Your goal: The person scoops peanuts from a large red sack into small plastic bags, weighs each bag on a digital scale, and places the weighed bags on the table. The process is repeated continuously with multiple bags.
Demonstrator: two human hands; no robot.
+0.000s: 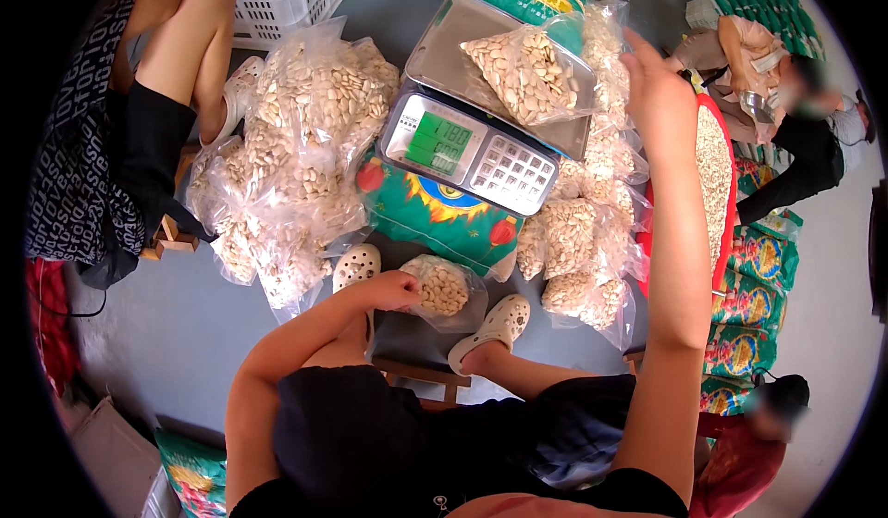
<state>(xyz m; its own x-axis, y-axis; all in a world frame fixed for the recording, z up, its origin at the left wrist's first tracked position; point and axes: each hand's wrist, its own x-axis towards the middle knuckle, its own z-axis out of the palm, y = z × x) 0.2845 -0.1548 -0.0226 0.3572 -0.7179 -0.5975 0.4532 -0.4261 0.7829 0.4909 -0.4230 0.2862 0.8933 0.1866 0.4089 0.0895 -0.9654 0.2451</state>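
My left hand (398, 290) is closed on the rim of a clear plastic bag of pale pumpkin seeds (443, 291), which stands low between my feet. Stretched far forward on the right, my right hand (653, 79) has its fingers extended above the filled bags and seems to hold nothing. A digital scale (470, 154) with a green lit display rests on a green printed sack (435, 211). On its metal pan (444, 48) lies another clear bag of seeds (525, 74).
Filled seed bags are heaped at left (310, 139) and lined up at right (573, 240). A red-rimmed basin of seeds (710, 176) stands beyond my right forearm. A white crate (282, 0) is at far left. Other people sit left and right, and green sacks (745, 301) line the right side.
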